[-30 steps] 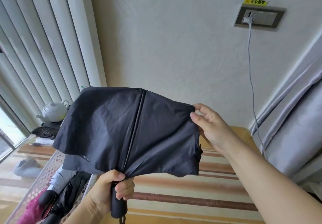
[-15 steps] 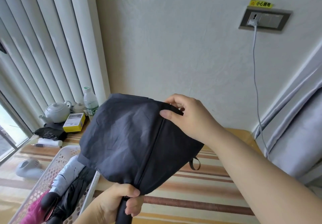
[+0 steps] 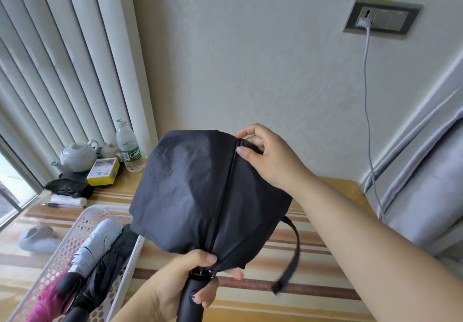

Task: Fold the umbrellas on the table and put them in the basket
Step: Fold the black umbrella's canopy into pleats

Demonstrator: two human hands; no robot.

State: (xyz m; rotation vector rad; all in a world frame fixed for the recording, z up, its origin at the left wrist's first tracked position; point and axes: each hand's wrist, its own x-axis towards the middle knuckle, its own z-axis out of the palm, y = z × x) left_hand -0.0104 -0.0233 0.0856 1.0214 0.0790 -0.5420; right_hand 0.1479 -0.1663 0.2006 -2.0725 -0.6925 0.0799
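A black folding umbrella (image 3: 195, 191) is held upright above the striped table (image 3: 313, 254), its canopy loose. My left hand (image 3: 185, 284) grips its black handle at the bottom. My right hand (image 3: 268, 156) pinches the canopy's top edge at a rib. Its closing strap (image 3: 292, 261) dangles to the right. At the lower left, the white perforated basket (image 3: 82, 224) holds a grey, a black and a pink folded umbrella (image 3: 45, 301).
At the table's far left stand a white teapot (image 3: 77, 156), a yellow box (image 3: 102, 171), a water bottle (image 3: 127, 148), a black bag and a pen. A white device (image 3: 37, 239) lies left of the basket. A cable hangs from the wall socket (image 3: 380, 18); curtain at right.
My right hand has carried the canopy's outer edge inward from the right to the middle rib, so the cloth is narrower. The strap has swung out at the right.
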